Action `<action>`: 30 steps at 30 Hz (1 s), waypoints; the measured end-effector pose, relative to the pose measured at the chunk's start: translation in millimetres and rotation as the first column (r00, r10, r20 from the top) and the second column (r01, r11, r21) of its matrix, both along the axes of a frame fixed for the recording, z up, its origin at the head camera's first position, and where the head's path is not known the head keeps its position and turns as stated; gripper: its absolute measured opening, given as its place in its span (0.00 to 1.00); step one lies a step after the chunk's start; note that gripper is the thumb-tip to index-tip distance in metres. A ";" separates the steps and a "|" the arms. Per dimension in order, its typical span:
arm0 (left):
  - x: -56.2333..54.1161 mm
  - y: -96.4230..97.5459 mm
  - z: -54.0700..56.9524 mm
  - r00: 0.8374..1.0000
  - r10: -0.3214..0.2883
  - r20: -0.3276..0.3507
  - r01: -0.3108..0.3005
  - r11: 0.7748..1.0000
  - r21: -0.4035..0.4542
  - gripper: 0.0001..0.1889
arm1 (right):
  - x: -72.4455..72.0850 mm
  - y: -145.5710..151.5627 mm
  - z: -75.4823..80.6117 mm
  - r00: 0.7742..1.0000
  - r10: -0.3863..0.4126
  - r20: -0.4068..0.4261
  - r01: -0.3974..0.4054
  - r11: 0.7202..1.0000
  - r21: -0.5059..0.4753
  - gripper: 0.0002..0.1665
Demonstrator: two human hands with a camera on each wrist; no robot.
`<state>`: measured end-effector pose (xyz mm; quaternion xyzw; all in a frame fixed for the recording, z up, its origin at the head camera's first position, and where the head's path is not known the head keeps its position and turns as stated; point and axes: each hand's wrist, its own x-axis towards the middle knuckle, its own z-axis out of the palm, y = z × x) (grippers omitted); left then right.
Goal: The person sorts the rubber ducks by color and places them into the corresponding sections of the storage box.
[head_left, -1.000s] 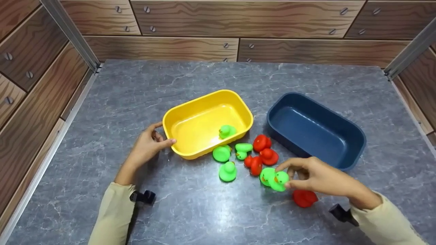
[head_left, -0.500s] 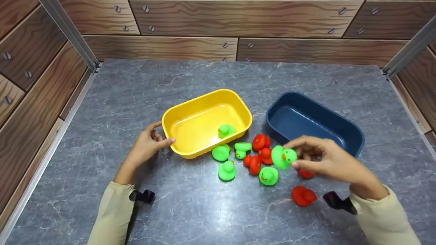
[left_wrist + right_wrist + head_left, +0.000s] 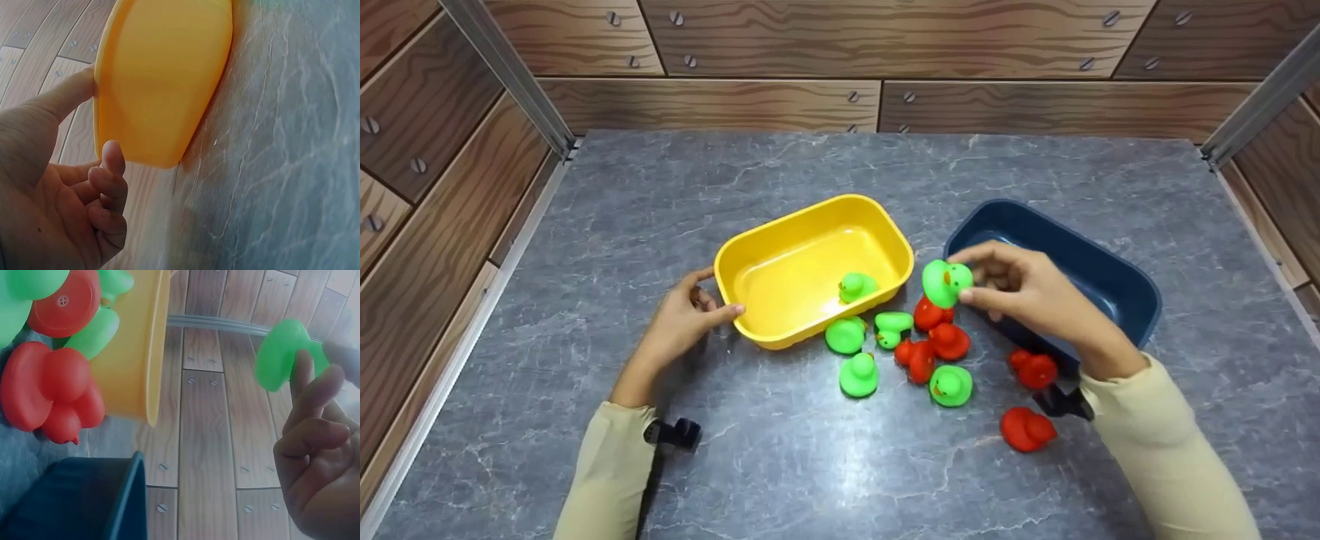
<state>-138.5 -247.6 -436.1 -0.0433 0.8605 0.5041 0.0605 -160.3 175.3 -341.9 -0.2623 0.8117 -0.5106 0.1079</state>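
Observation:
My right hand (image 3: 1020, 289) pinches a green rubber duck (image 3: 943, 283) between thumb and fingertips, raised over the gap between the yellow tub (image 3: 780, 221) and the dark blue tub (image 3: 1117, 262). In the right wrist view the same green duck (image 3: 284, 354) shows at the fingertips. My left hand (image 3: 686, 311) holds the near left end of the yellow tub, thumb at the rim; in the left wrist view its other fingers (image 3: 109, 185) curl by the wall. One green duck (image 3: 857, 287) sits inside the yellow tub. Part of the blue tub is hidden behind my right hand and forearm.
In front of the tubs lie green ducks (image 3: 859, 375) and red ducks (image 3: 950, 341), close together, some tipped over. Two more red ducks, one (image 3: 1033, 369) near the blue tub and one (image 3: 1026, 430) nearer me, lie by my right sleeve. Wood-patterned panels (image 3: 780, 105) border the grey tabletop (image 3: 765, 465).
My right hand has lifted the green duck off the table beside another green duck and carried it away from me, then left toward the yellow tub. My left hand has stayed in place.

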 end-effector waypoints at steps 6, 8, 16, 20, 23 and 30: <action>0.9 0.0 -0.5 1.000 0.013 -0.004 -0.013 1.000 -0.009 0.43 | -9.6 -13.3 -4.4 0.996 -0.018 0.082 0.023 0.998 -0.057 0.20; 0.4 -0.2 -0.9 1.000 0.015 -0.005 -0.015 1.000 -0.016 0.43 | -12.4 -16.5 -4.2 0.995 -0.031 0.096 0.038 0.997 -0.069 0.21; -1.1 -0.2 -0.7 1.000 0.009 -0.014 -0.009 1.000 -0.024 0.43 | -25.7 -24.7 -3.1 0.991 -0.082 0.110 0.090 0.993 -0.071 0.21; -0.8 0.4 -1.2 1.000 0.007 -0.016 -0.007 1.000 -0.020 0.43 | -32.9 -27.3 -6.5 0.990 -0.089 0.106 0.095 0.994 -0.054 0.22; -0.2 0.3 -1.3 1.000 0.010 -0.019 -0.010 1.000 -0.013 0.43 | -38.2 -28.7 -9.4 0.990 -0.087 0.109 0.093 0.994 -0.050 0.22; -1.4 0.8 -1.3 1.000 0.011 -0.010 -0.011 1.000 -0.012 0.43 | -50.3 -30.4 -16.3 0.987 -0.098 0.125 0.100 0.995 -0.014 0.21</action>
